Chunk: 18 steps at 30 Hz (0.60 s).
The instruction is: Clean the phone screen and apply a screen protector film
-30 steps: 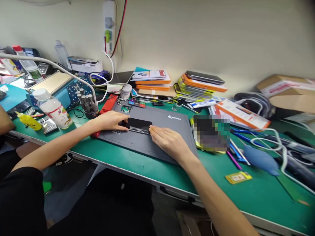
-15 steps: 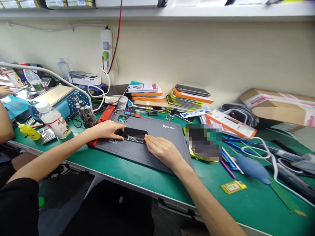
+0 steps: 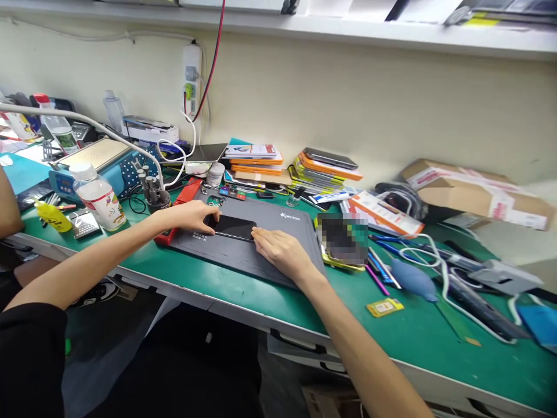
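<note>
A black smartphone (image 3: 235,227) lies lengthwise on the dark grey work mat (image 3: 282,255), its glossy face up. My left hand (image 3: 198,216) grips the phone's left end, thumb on the near side and fingers on the far side. At the right end, the fingertips of my right hand (image 3: 276,247) are pressed together against the phone's edge. Small screws or metal bits lie in a green patch (image 3: 215,201) of the mat just beyond my left hand.
Left stand a white-capped bottle (image 3: 99,197), a screwdriver holder (image 3: 154,191) and a yellow squeeze bottle (image 3: 52,216). Stacked boxes (image 3: 326,168) line the wall. A blue air blower (image 3: 411,278), cables and a yellow packet (image 3: 385,306) lie right. Another person's arm (image 3: 7,209) shows at far left.
The camera view has shifted, so more of the bench's right side shows. Both hands stay on the phone's ends, and the light reflection on its screen has faded.
</note>
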Available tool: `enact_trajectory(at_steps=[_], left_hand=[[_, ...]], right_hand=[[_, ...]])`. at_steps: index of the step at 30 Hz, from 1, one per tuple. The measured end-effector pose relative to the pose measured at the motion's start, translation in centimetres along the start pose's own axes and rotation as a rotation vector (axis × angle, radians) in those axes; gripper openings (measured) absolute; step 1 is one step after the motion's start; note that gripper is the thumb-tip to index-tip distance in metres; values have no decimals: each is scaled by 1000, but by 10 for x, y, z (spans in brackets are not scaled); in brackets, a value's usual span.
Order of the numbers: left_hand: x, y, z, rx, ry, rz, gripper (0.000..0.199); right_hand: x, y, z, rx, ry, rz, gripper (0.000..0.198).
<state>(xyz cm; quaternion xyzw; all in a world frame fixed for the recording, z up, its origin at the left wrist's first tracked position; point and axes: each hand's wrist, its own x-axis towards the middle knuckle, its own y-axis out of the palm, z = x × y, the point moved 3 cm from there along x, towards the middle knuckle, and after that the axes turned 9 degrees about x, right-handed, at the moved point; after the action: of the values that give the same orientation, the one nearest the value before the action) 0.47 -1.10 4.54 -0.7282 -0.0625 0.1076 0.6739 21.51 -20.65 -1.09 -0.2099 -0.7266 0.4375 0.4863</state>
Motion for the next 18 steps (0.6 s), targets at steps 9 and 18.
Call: enact_trajectory(at_steps=[9, 18], left_hand=[[11, -4, -1, 25, -6, 30, 61], [12, -3, 6, -3, 12, 6, 58]], right_hand=[[-4, 0, -1, 44, 23, -17, 31], [0, -7, 2, 6, -53, -84, 30]])
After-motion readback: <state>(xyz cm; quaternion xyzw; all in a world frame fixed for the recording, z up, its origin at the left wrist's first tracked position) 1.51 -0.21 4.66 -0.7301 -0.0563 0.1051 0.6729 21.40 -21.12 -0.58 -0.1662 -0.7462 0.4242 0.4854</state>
